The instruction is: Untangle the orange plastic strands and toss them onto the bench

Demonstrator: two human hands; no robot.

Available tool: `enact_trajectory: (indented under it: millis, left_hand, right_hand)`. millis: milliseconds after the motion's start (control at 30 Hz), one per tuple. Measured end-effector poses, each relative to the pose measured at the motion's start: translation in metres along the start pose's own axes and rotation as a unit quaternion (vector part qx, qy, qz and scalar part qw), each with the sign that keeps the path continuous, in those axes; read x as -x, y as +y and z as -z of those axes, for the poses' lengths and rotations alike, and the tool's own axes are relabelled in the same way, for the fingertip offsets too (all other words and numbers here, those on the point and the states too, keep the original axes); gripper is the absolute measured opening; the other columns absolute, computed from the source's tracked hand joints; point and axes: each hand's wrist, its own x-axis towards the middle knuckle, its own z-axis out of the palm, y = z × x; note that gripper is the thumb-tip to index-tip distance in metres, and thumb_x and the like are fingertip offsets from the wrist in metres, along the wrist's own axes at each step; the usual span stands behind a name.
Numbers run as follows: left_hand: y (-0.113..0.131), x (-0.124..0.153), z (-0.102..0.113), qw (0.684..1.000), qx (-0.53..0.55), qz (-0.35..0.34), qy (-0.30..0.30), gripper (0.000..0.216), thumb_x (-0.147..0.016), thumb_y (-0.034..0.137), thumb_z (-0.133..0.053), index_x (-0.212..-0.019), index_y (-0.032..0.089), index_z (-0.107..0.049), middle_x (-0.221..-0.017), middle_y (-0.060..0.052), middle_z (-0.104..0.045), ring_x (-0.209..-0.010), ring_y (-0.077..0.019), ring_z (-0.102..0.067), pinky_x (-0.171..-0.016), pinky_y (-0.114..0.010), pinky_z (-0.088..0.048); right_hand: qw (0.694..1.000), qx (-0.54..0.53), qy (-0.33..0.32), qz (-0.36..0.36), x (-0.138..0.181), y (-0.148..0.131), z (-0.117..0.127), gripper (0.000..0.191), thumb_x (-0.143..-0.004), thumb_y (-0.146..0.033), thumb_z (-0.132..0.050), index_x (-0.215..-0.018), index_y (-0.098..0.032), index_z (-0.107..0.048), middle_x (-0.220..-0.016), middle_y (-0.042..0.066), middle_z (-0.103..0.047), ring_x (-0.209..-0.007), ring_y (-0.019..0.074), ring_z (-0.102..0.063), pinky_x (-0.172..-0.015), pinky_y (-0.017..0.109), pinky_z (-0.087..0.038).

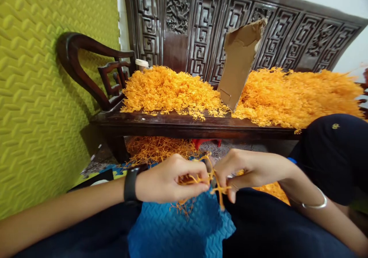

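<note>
Thin branching orange plastic strips, which look like moulding sprues (220,191), stretch between my two hands over my lap. My left hand (169,179), with a black band at the wrist, is closed around several of these strips. Close beside it, my right hand (247,170) pinches the near end of a branching piece between thumb and fingers. A small greyish thing shows between the hands, too blurred to name. Below them a blue textured foam mat (178,235) lies across my lap, with a few loose orange strips (184,207) on it.
A dark wooden bench (172,127) bears a left heap (172,91) and a right heap (296,95) of small orange pieces, parted by upright cardboard (238,58). Discarded-looking strips (161,148) lie underneath, near a red plastic thing (207,142). A dark-clothed person (333,154) is close at right.
</note>
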Motion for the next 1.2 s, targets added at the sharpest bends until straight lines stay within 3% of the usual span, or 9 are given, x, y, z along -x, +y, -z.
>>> enact_trajectory:
  millis: [67,167,333,400,467,633,833,1000,1200]
  left_hand:
    - [0.001,0.005,0.009,0.998,0.0,0.018,0.064,0.012,-0.082,0.022,-0.057,-0.073,0.016,-0.06,-0.062,0.002,-0.058,-0.053,-0.0081,-0.049,-0.051,-0.018,-0.038]
    - [0.0,0.011,0.018,0.988,0.029,0.067,0.136,0.011,-0.08,0.026,-0.061,-0.073,0.017,-0.061,-0.065,0.002,-0.059,-0.057,-0.0094,-0.051,-0.055,-0.019,-0.04]
    - [-0.009,0.003,0.013,0.967,0.137,0.111,0.186,0.014,-0.082,0.029,-0.059,-0.084,0.016,-0.063,-0.061,0.002,-0.058,-0.055,-0.0101,-0.052,-0.056,-0.022,-0.041]
    - [-0.013,-0.002,0.009,0.958,0.173,0.102,0.203,0.017,-0.084,0.029,-0.056,-0.089,0.015,-0.063,-0.06,0.001,-0.059,-0.06,-0.0118,-0.055,-0.062,-0.024,-0.043]
    - [-0.016,-0.006,0.006,0.952,0.209,0.092,0.205,0.024,-0.087,0.033,-0.051,-0.096,0.014,-0.062,-0.067,-0.001,-0.063,-0.07,-0.0139,-0.059,-0.072,-0.026,-0.043]
    - [-0.021,-0.007,0.004,0.932,0.283,0.117,0.194,0.039,-0.088,0.044,-0.046,-0.11,0.013,-0.057,-0.092,-0.008,-0.069,-0.091,-0.019,-0.061,-0.088,-0.033,-0.04]
    - [-0.024,-0.008,0.005,0.895,0.352,0.133,0.24,0.045,-0.085,0.034,-0.053,-0.124,0.012,-0.046,-0.111,-0.012,-0.064,-0.101,-0.0203,-0.058,-0.085,-0.034,-0.046]
    - [-0.023,-0.009,0.005,0.876,0.391,0.135,0.249,0.068,-0.082,0.024,-0.058,-0.141,0.021,-0.022,-0.122,-0.011,-0.057,-0.109,-0.0202,-0.056,-0.093,-0.037,-0.043]
    - [-0.028,-0.007,0.004,0.908,0.336,0.115,0.222,0.086,-0.07,0.012,-0.069,-0.139,0.026,-0.02,-0.112,-0.006,-0.058,-0.107,-0.0178,-0.055,-0.089,-0.031,-0.043]
  right_hand:
    - [0.999,-0.001,0.036,-0.023,0.013,0.006,0.002,0.019,-0.087,-0.024,-0.053,-0.076,-0.014,-0.065,-0.071,0.005,-0.064,-0.067,0.0121,-0.06,-0.064,0.021,-0.046]
    - [0.968,0.036,0.239,-0.067,0.027,0.023,0.005,0.016,-0.082,-0.03,-0.06,-0.075,-0.016,-0.063,-0.074,0.004,-0.063,-0.069,0.0128,-0.059,-0.065,0.023,-0.047]
    - [0.787,0.163,0.591,-0.068,0.024,0.062,0.035,0.026,-0.077,-0.038,-0.064,-0.095,-0.022,-0.055,-0.085,0.005,-0.06,-0.075,0.017,-0.059,-0.071,0.031,-0.049]
    - [0.703,0.252,0.661,-0.075,0.019,0.081,0.058,0.027,-0.081,-0.039,-0.057,-0.101,-0.021,-0.055,-0.094,0.009,-0.059,-0.087,0.0206,-0.059,-0.082,0.037,-0.047]
    - [0.674,0.307,0.662,-0.112,0.014,0.102,0.083,0.032,-0.083,-0.041,-0.053,-0.106,-0.019,-0.054,-0.106,0.013,-0.056,-0.101,0.0253,-0.055,-0.089,0.043,-0.043]
    - [0.763,0.239,0.562,-0.213,0.003,0.137,0.109,0.053,-0.061,-0.043,-0.073,-0.105,-0.017,-0.058,-0.118,0.017,-0.052,-0.114,0.0336,-0.047,-0.093,0.052,-0.039]
    - [0.735,0.05,0.677,-0.014,-0.032,0.079,0.053,0.03,-0.08,-0.045,-0.054,-0.068,-0.018,-0.055,-0.067,0.002,-0.058,-0.066,0.0145,-0.057,-0.069,0.031,-0.047]
    - [0.864,0.159,0.477,-0.013,-0.049,0.02,0.0,0.033,-0.079,-0.047,-0.058,-0.066,-0.018,-0.051,-0.06,-0.001,-0.051,-0.055,0.0094,-0.045,-0.054,0.024,-0.038]
    - [0.885,0.185,0.427,0.013,-0.046,0.025,-0.012,0.014,-0.08,-0.029,-0.062,-0.08,-0.018,-0.052,-0.074,0.0,-0.052,-0.067,0.0102,-0.048,-0.06,0.023,-0.04]
